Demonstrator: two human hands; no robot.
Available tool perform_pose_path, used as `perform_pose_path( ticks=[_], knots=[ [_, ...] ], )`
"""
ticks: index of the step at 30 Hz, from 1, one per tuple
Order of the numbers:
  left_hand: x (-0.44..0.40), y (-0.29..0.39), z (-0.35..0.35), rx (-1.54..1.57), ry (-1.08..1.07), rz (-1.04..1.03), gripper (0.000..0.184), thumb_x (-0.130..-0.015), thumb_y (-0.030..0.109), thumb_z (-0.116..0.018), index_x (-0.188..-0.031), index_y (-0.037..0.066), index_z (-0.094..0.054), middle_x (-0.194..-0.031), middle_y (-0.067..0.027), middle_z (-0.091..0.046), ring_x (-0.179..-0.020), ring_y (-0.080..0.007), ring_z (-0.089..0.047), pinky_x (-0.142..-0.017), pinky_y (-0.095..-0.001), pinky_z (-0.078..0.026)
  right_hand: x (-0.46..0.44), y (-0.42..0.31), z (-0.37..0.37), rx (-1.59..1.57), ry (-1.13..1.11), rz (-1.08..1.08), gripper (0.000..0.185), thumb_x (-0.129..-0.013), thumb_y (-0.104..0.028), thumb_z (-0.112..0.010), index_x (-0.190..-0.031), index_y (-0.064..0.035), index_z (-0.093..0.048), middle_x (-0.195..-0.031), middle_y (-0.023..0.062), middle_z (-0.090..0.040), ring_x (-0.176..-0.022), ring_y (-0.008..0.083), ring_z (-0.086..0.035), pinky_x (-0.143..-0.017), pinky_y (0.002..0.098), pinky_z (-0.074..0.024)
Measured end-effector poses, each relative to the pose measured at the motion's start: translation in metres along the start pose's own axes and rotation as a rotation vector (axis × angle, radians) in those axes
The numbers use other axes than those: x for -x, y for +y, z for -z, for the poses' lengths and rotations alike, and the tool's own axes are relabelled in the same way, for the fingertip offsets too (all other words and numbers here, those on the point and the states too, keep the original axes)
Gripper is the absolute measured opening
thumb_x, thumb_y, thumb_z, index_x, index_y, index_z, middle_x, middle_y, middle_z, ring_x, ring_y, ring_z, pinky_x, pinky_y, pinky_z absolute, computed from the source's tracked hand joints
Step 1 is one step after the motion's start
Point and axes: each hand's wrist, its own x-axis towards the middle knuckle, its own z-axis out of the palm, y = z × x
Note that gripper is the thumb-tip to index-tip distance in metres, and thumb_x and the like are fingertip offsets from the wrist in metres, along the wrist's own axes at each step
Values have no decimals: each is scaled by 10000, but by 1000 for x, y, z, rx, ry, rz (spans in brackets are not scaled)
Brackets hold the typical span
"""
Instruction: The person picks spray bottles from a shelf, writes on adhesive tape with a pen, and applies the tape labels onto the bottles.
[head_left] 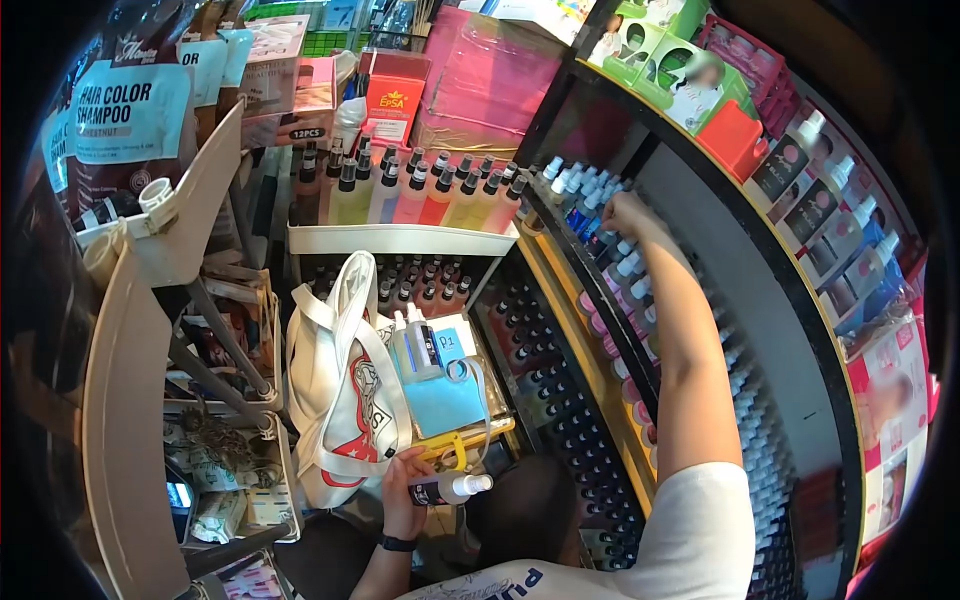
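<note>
Low in the middle, my left hand (402,500) is closed around a small bottle (438,489) with a dark label and a white top, tilted on its side. My right arm is stretched toward the shelf on the right. There my right hand (626,214) is among rows of white-capped bottles (570,185), its fingers curled downward; what they grip is hidden. In front of me two clear bottles (415,345) with white tops stand by a blue card marked P1 (449,345). Beneath them is a light blue pad (444,406).
A white tote bag (345,400) stands left of the pad. Behind it, a cream rack (400,238) carries coloured bottles with black caps. Hair color shampoo pouches (135,110) fill the upper left. Dark shelf rails (600,285) run along the right, and yellow-handled scissors (452,450) lie near my left hand.
</note>
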Motion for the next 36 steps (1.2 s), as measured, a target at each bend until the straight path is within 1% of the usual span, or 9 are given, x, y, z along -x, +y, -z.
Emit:
perform_pose_path(
  ticks=[8, 12, 14, 15, 16, 18, 20, 31, 36],
  knots=[
    [-1, -5, 3, -24, 25, -14, 443, -925, 396, -324, -1076, 11, -482, -725, -46, -524, -595, -103, -517, -462, -203, -413, 15, -13, 7, 39, 15, 12, 211, -677, -171, -703, -823, -29, -646, -793, 114, -614, -703, 227, -601, -626, 346, -478],
    [0, -4, 2, -25, 35, -17, 465, -923, 417, -309, -1078, 17, -486, -724, -39, -521, -597, -102, -509, -507, -210, -419, 55, -74, 37, 186, 443, 404, 224, -767, -265, -610, -814, -47, -630, -793, 149, -581, -728, 302, -575, -629, 384, -465],
    [5, -4, 5, 55, -62, 34, 491, -918, 442, -294, -1085, 21, -482, -788, -51, -543, -672, -121, -537, -585, -235, -448, 120, -140, 37, -51, 275, 602, 156, -752, -238, -606, -792, -89, -628, -785, 105, -581, -719, 297, -570, -647, 378, -461],
    [6, -4, 5, 92, -112, 64, 504, -916, 455, -286, -1089, 23, -480, -820, -57, -553, -709, -131, -552, -625, -247, -462, 150, -161, 28, -150, 135, 1065, 192, -731, -253, -618, -835, -92, -621, -787, 103, -585, -705, 302, -566, -650, 384, -462],
    [7, -3, 1, 89, -120, 68, 504, -916, 455, -286, -1089, 23, -480, -820, -57, -553, -709, -131, -552, -625, -247, -462, 193, -188, 25, -173, -41, 933, 301, -726, -317, -630, -927, -95, -607, -791, 104, -584, -713, 284, -569, -643, 378, -465],
    [11, -4, -12, 139, -45, 118, 531, -906, 483, -276, -1100, 32, -476, -909, -73, -561, -819, -156, -559, -713, -281, -466, 245, -205, -3, -90, -112, 1203, 525, -725, -443, -599, -1118, -104, -517, -731, 84, -527, -695, 256, -555, -602, 340, -465],
    [14, -5, -15, 158, -11, 148, 544, -902, 498, -271, -1106, 36, -474, -954, -82, -565, -875, -169, -562, -757, -297, -467, 264, -210, -30, -161, -146, 1289, 468, -762, -401, -575, -1116, -104, -499, -735, 81, -509, -675, 255, -548, -586, 348, -464],
    [22, 12, -45, 207, -37, -22, 631, -887, 554, -178, -1258, 63, -316, -1076, -119, -531, -951, -205, -543, -807, -330, -428, 240, -175, -15, -615, -254, 887, 126, -823, -142, -510, -894, -44, -545, -845, 142, -557, -780, 303, -581, -694, 372, -479],
    [9, 2, -13, -78, -129, 22, 629, -889, 550, -171, -1263, 64, -311, -1067, -130, -532, -892, -195, -552, -745, -297, -422, 155, -84, 32, -649, 359, 428, 174, -873, -195, -454, -924, -31, -488, -812, 121, -561, -770, 191, -556, -694, 313, -434]
  ],
)
